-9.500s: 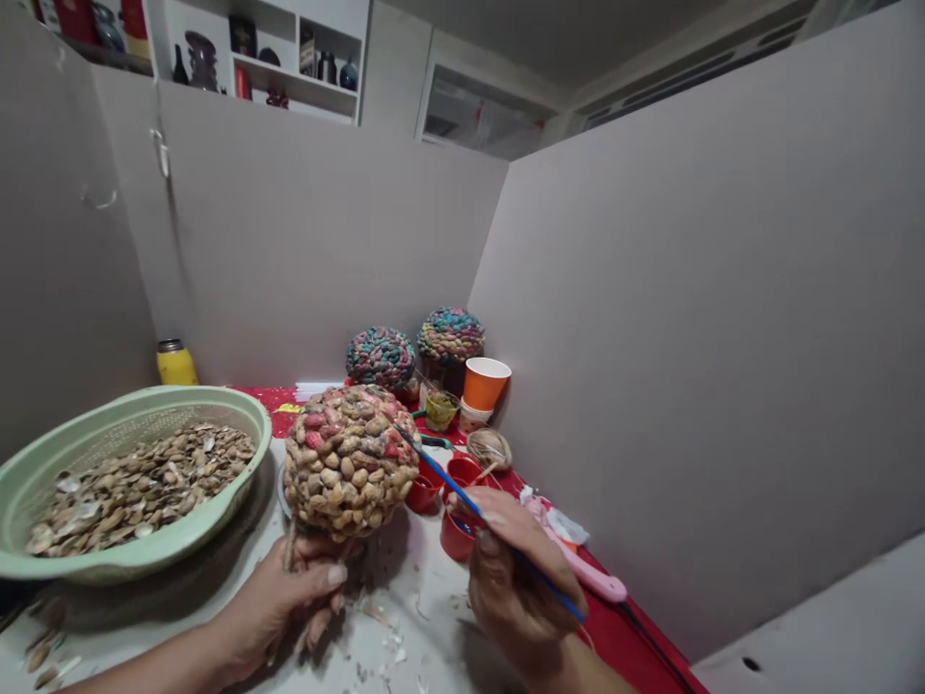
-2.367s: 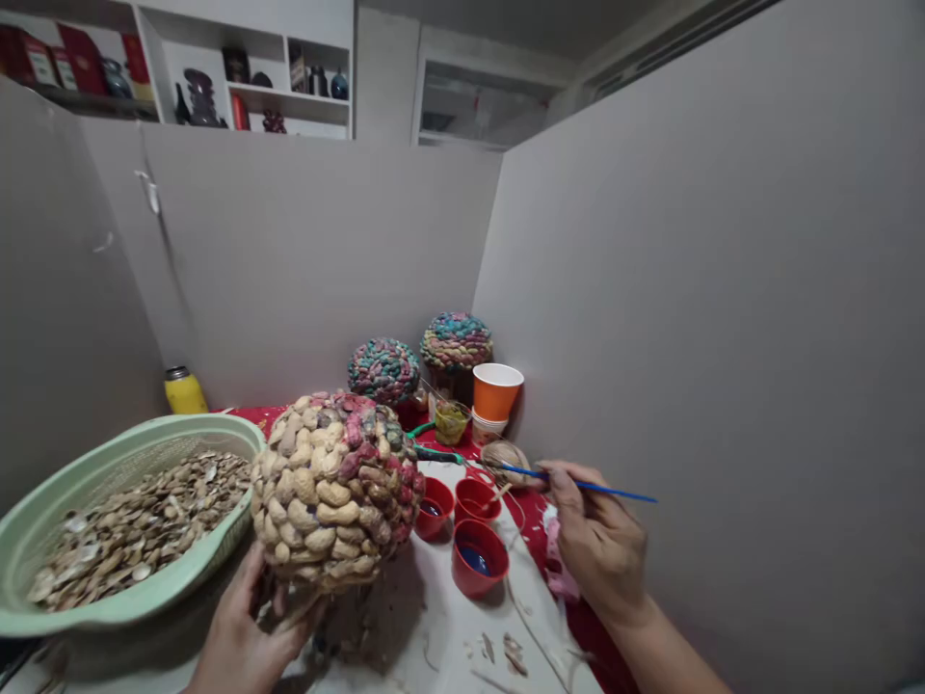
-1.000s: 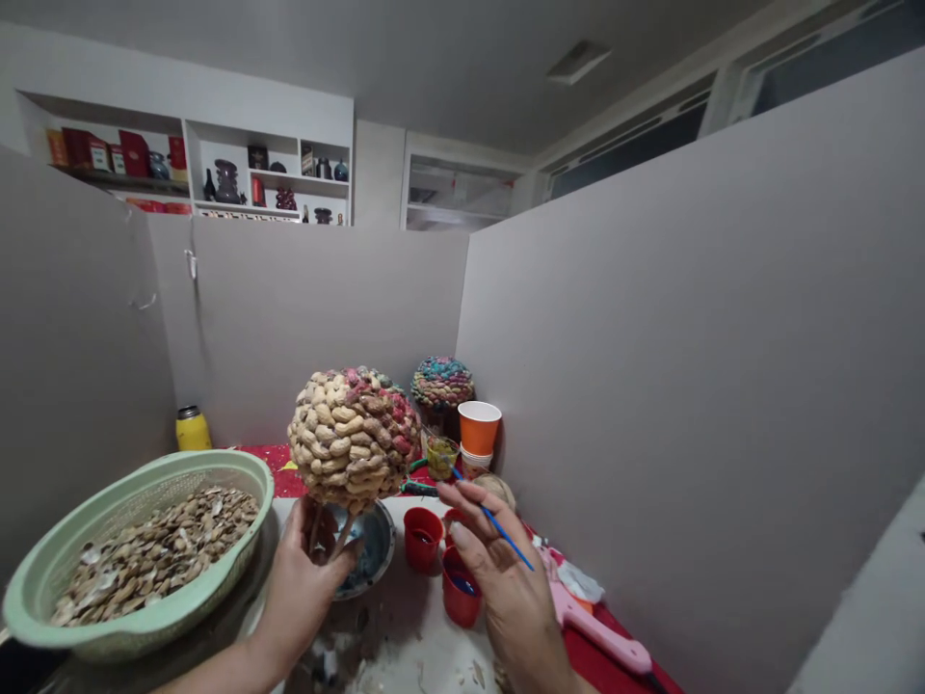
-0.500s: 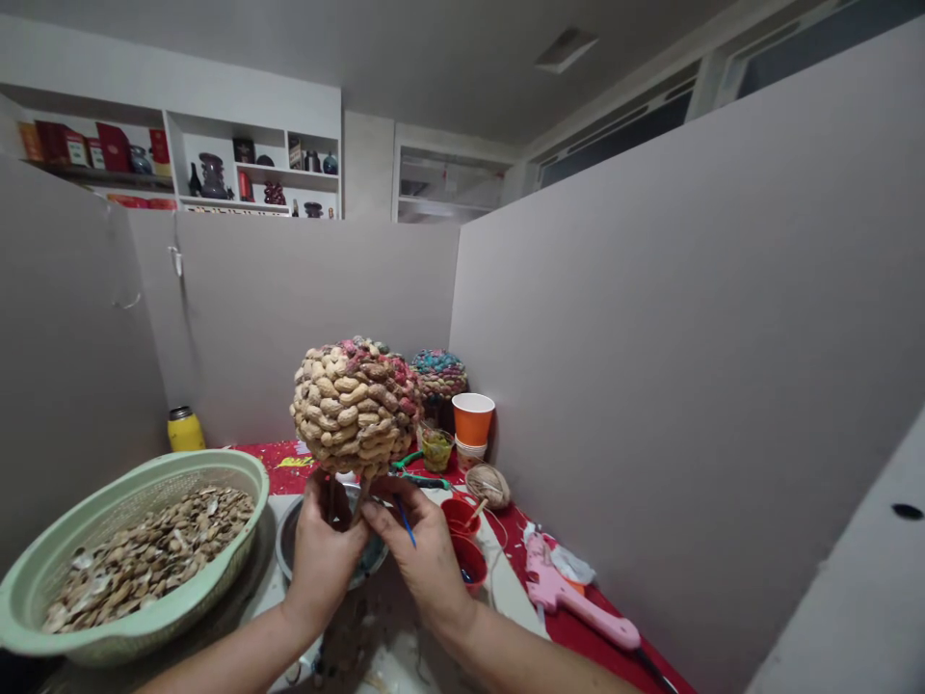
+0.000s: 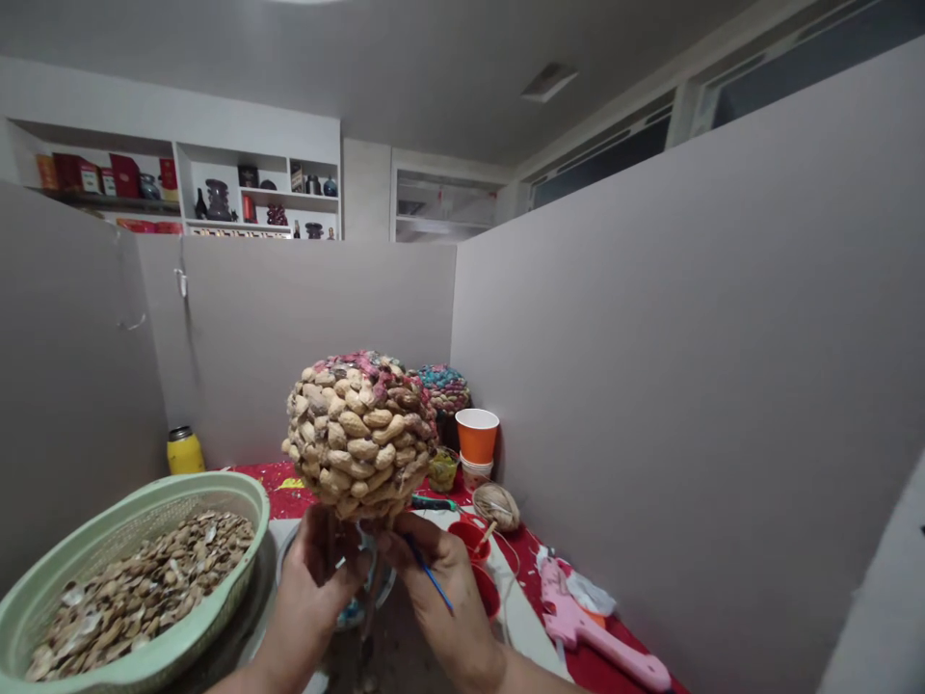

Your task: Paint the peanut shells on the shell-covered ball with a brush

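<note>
A ball covered in peanut shells, its top painted pink, is raised above the table on thin sticks. My left hand is closed round the sticks under the ball. My right hand also pinches the base of the ball from the right and keeps a thin blue paintbrush between its fingers, its tip pointing down to the right. Below the hands lies a metal bowl, mostly hidden.
A green basket of peanut shells sits at left, a yellow bottle behind it. Behind the ball: a painted shell ball, an orange cup, twine ball, red paint cups. A pink glue gun lies at right. Grey partitions enclose the table.
Over the last seconds my left hand lifted the shell ball off the table. My right hand came from the paint cups to the ball's base, brush still in its fingers.
</note>
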Demonstrator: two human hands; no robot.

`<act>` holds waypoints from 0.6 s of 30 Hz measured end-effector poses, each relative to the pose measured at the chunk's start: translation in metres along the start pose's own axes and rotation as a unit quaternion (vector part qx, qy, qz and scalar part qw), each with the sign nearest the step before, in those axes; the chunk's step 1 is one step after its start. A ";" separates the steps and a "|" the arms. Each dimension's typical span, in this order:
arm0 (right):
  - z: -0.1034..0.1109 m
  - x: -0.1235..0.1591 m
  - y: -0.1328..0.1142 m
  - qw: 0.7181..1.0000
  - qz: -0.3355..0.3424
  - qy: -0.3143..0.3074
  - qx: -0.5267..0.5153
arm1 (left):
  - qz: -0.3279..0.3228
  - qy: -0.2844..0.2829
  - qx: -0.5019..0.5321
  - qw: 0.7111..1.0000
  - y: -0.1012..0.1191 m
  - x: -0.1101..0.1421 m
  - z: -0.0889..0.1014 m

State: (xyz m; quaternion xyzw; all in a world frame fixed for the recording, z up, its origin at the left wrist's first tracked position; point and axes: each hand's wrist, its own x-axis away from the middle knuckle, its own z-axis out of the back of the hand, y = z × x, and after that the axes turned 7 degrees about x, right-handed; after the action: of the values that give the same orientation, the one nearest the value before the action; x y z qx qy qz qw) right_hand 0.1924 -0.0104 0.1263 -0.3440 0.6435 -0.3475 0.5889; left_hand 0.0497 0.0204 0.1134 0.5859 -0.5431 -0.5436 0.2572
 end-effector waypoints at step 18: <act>0.007 0.015 0.011 0.990 -0.069 -0.098 -0.074 | 0.293 -0.270 0.206 0.894 0.001 -0.001 0.017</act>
State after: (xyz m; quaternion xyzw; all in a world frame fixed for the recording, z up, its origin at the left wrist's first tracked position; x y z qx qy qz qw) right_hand 0.1984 -0.0177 0.1087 -0.4628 0.5812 -0.3035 0.5966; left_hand 0.0343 0.0262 0.1101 0.2705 -0.8389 -0.4563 0.1219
